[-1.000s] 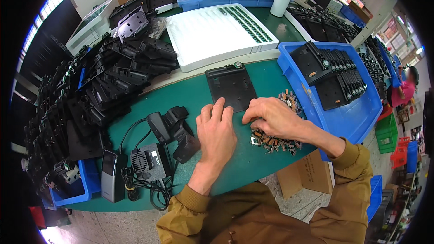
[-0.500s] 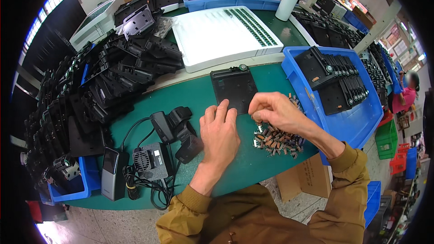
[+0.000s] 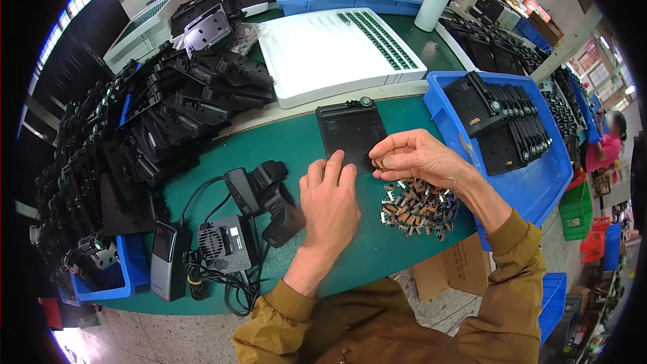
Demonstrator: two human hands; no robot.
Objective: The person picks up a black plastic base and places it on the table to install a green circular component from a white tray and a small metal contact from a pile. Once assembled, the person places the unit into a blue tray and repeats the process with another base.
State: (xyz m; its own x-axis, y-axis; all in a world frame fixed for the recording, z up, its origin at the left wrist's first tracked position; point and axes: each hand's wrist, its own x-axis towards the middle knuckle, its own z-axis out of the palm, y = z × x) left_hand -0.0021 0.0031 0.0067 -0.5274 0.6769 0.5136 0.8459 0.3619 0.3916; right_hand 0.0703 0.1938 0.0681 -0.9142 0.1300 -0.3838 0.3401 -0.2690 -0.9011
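Observation:
A flat black plastic panel (image 3: 347, 131) lies on the green worktop, with a small round metallic piece at its far edge. My left hand (image 3: 330, 210) rests at the panel's near edge, fingers stretched out and slightly apart, holding nothing. Close to the panel's right near corner, my right hand (image 3: 428, 160) pinches a small brown electronic part (image 3: 379, 164) between thumb and fingers. The fingers partly cover this part. Just below that hand spreads a pile of small brown, white and dark electronic parts (image 3: 418, 210).
A blue tray (image 3: 522, 192) with rows of black panels stands at right. Stacked black plastic housings (image 3: 189, 104) crowd the left. Nearer lie a power bank (image 3: 168, 259), a black device with straps (image 3: 259, 192) and coiled cables. A white tray (image 3: 317, 61) sits beyond the panel.
My right hand has turned and shifted slightly right, its fingers now extended toward the panel's corner around the small part. My left hand stays almost in place.

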